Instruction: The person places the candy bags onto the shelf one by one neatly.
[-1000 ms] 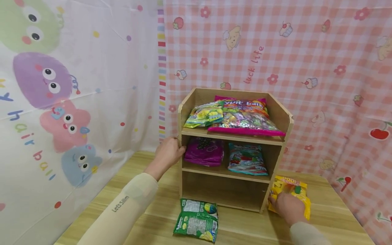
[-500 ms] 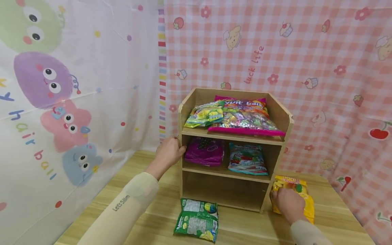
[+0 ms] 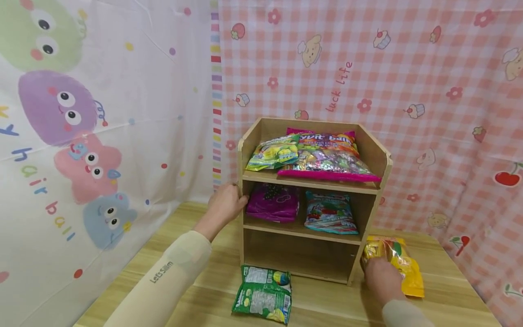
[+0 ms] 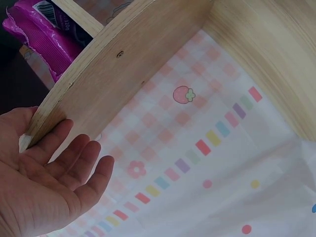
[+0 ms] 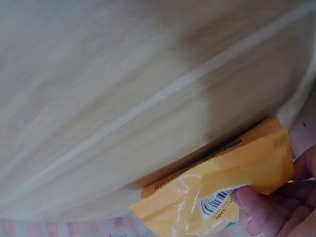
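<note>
Left hand [image 3: 224, 203]: center of the head view, hooked on the left upright of the shelf [image 3: 302, 254]. Left wrist view has the thumb on one face of that panel, fingers bent loosely along the other, front edge between. Grips the wood, no bag.

Right hand [image 3: 384, 279]: lower right of the head view, pinching the yellow bag [image 3: 409, 273]. Right wrist view puts the bag bottom right, thumb pressed on its face next to the barcode [image 5: 216, 203], at least one finger at the far side; the rest partly out of frame.

Yellow bag sits just beside the shelf's lower right corner, over the table [image 3: 212, 290]. Can't tell if it's lifted or touching.

Shelf, right of center in the head view: top level has a lime bag [image 3: 274, 153] at left, its right edge overlapping a big pink bag [image 3: 327, 156]. Middle level: purple bag [image 3: 273, 203] left, near the left hand's thumb; teal bag [image 3: 330, 213] right, apart from it. Green bag [image 3: 261, 295] lies on the table at bottom center, in front of the shelf.
</note>
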Demonstrator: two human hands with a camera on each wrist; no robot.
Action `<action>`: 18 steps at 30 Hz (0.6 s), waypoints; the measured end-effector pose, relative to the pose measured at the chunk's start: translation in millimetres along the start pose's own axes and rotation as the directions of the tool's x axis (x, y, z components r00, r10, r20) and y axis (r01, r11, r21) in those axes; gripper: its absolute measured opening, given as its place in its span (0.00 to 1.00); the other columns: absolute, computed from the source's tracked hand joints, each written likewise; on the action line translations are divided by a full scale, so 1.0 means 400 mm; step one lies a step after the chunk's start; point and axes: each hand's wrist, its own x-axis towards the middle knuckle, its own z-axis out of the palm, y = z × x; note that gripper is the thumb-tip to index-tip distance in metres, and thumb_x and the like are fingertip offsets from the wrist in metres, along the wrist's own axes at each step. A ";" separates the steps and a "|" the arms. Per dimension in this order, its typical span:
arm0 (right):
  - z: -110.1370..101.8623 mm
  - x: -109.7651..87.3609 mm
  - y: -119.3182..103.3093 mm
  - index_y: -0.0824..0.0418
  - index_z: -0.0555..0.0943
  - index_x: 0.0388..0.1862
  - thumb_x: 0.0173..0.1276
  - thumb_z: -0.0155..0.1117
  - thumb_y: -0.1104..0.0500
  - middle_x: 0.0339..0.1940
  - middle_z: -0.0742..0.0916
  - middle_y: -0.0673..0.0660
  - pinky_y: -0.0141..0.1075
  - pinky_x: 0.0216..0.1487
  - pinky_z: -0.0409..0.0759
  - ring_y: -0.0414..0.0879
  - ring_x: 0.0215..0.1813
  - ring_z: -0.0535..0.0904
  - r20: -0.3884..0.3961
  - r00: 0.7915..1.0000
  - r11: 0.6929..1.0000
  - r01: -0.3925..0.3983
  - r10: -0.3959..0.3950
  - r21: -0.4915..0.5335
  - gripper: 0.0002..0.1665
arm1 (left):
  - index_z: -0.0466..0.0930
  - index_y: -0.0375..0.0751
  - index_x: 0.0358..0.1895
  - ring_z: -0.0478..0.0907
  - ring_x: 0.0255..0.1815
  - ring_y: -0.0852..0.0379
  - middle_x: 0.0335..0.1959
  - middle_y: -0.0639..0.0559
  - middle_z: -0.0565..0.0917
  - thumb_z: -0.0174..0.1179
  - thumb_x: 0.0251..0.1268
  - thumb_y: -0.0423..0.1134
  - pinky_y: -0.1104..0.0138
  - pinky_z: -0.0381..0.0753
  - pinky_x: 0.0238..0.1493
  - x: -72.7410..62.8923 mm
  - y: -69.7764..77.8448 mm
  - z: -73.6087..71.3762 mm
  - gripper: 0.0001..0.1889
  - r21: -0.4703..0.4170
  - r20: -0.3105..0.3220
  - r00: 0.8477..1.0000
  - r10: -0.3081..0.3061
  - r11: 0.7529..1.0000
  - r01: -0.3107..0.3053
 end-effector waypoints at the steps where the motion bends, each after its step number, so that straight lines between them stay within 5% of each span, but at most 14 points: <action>1: 0.002 -0.003 0.000 0.72 0.74 0.20 0.58 0.57 0.74 0.21 0.78 0.66 0.55 0.22 0.80 0.61 0.22 0.80 -0.004 1.000 1.000 0.018 -0.018 -0.009 0.08 | 0.66 0.44 0.10 0.72 0.23 0.51 0.30 0.49 0.77 0.59 0.66 0.40 0.60 0.72 0.23 0.000 0.001 -0.001 0.24 -0.001 -0.003 1.000 0.001 1.000 -0.001; 7: 0.008 -0.011 0.001 0.75 0.72 0.23 0.57 0.56 0.77 0.21 0.76 0.68 0.53 0.17 0.79 0.59 0.17 0.77 -0.151 0.987 0.997 0.047 -0.055 -0.060 0.05 | 0.66 0.44 0.10 0.72 0.23 0.51 0.29 0.49 0.76 0.58 0.66 0.40 0.59 0.73 0.25 0.000 0.001 -0.001 0.24 0.005 -0.010 1.000 0.009 1.000 -0.009; 9: 0.000 -0.007 -0.003 0.77 0.72 0.23 0.59 0.55 0.76 0.21 0.76 0.69 0.54 0.16 0.78 0.60 0.17 0.77 -0.147 0.989 0.998 0.022 -0.032 -0.065 0.05 | 0.66 0.44 0.10 0.72 0.23 0.51 0.29 0.48 0.77 0.59 0.66 0.40 0.59 0.73 0.25 -0.001 -0.001 -0.001 0.24 0.005 -0.010 1.000 0.009 1.000 -0.009; 13: -0.031 0.007 -0.012 0.72 0.76 0.21 0.60 0.56 0.73 0.21 0.80 0.67 0.56 0.18 0.78 0.60 0.21 0.80 0.023 1.000 0.996 -0.015 0.017 -0.091 0.09 | 0.66 0.44 0.11 0.72 0.23 0.51 0.28 0.48 0.76 0.58 0.66 0.40 0.60 0.72 0.24 -0.001 -0.003 0.000 0.23 -0.001 -0.010 1.000 0.009 1.000 -0.009; 18: -0.064 0.016 -0.010 0.75 0.76 0.25 0.64 0.54 0.72 0.24 0.82 0.70 0.63 0.27 0.80 0.65 0.27 0.82 0.179 0.982 0.997 -0.046 0.056 -0.060 0.08 | 0.65 0.44 0.11 0.71 0.23 0.51 0.27 0.49 0.76 0.58 0.65 0.39 0.60 0.71 0.24 0.000 -0.003 0.001 0.23 -0.001 -0.014 1.000 0.016 1.000 -0.016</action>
